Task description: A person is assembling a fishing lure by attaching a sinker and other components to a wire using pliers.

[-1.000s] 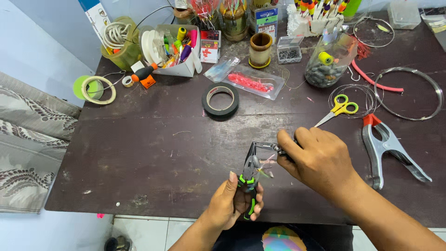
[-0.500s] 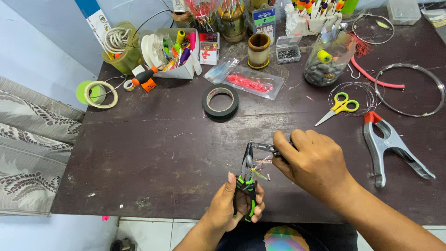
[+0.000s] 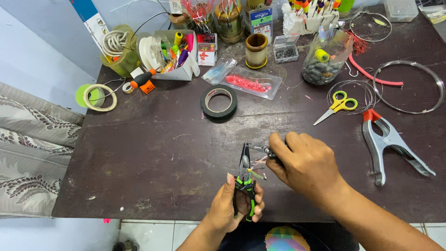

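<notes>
With our left hand [image 3: 237, 207] closed on the green-handled pliers [image 3: 245, 179], whose tips bite the small wire piece [image 3: 260, 149] pinched in our right hand [image 3: 304, 162], we should squeeze steadily near the table's [image 3: 148, 158] near edge.

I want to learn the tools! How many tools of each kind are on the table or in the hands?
Pliers, in the left hand: 1
Scissors: 1
Spring clamp: 1
Tape rolls, black and pale: 2
Total: 5
</notes>
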